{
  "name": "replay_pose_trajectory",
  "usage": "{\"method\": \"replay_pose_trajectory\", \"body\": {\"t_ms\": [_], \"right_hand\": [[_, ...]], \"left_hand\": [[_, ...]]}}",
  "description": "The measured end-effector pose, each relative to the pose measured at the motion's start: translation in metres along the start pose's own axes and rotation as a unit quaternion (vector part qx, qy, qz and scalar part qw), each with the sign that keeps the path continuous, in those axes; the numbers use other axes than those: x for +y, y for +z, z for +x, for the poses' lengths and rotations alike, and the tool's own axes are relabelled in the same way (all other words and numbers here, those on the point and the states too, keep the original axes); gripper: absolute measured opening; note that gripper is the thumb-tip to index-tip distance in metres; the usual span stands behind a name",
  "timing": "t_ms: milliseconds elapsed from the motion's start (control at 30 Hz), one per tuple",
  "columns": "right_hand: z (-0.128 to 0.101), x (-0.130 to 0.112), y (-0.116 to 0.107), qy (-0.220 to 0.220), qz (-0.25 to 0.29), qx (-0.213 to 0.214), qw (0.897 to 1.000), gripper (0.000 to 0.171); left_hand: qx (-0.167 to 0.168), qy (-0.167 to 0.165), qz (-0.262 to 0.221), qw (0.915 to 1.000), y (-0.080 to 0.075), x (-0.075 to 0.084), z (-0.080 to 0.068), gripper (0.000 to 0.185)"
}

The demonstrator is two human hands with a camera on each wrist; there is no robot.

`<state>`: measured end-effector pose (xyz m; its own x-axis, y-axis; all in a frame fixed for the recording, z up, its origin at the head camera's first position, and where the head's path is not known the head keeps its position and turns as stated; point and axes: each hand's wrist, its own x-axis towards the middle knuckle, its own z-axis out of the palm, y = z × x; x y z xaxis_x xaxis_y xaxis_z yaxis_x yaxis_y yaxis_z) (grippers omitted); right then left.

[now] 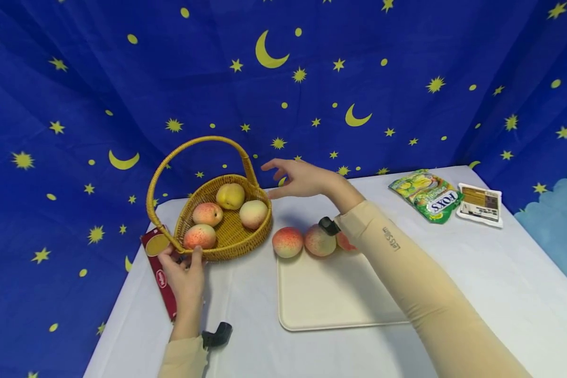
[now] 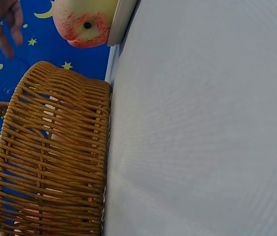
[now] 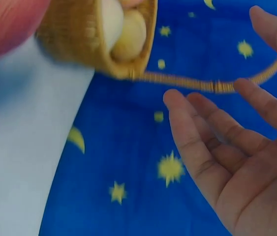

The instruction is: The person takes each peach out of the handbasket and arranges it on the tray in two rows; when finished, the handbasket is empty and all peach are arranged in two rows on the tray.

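basket (image 1: pixel 227 239) with four peaches (image 1: pixel 208 213): left hand (image 1: pixel 184 273) grips near rim; right hand (image 1: pixel 302 178) spread, holding nothing, beside handle.

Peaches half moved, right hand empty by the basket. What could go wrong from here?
1. The basket already holds four peaches; another dropped in may roll one out over the low rim.
2. The three peaches sit at the tray's far edge, and the right hand swinging back could knock one off.
3. The left hand only holds the basket at its rim, so a bump to the handle might tip it.
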<state>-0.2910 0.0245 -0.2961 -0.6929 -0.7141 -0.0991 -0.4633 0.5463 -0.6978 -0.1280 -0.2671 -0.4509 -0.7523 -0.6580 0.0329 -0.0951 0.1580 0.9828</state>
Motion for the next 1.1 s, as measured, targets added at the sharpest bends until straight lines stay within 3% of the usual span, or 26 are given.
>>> {"method": "replay_pose_trajectory", "body": {"t_ms": [200, 467, 767, 1100], "right_hand": [[0.036, -0.021, 0.023, -0.004, -0.024, -0.034, 0.999, 0.075], [0.069, -0.039, 0.044, 0.053, -0.064, -0.075, 0.994, 0.076], [0.082, -0.053, 0.056, 0.149, -0.104, -0.117, 0.976, 0.076], [0.084, -0.056, 0.061, 0.185, -0.106, -0.120, 0.970, 0.067]], "left_hand": [[0.003, 0.004, 0.000, 1.0000, 0.000, 0.000, -0.001, 0.060], [0.005, 0.006, 0.001, 1.0000, 0.000, -0.001, 0.000, 0.059], [0.008, 0.015, 0.000, 0.9999, 0.001, -0.002, 0.000, 0.059], [0.008, 0.008, -0.006, 0.9999, 0.001, -0.002, 0.000, 0.060]]}}
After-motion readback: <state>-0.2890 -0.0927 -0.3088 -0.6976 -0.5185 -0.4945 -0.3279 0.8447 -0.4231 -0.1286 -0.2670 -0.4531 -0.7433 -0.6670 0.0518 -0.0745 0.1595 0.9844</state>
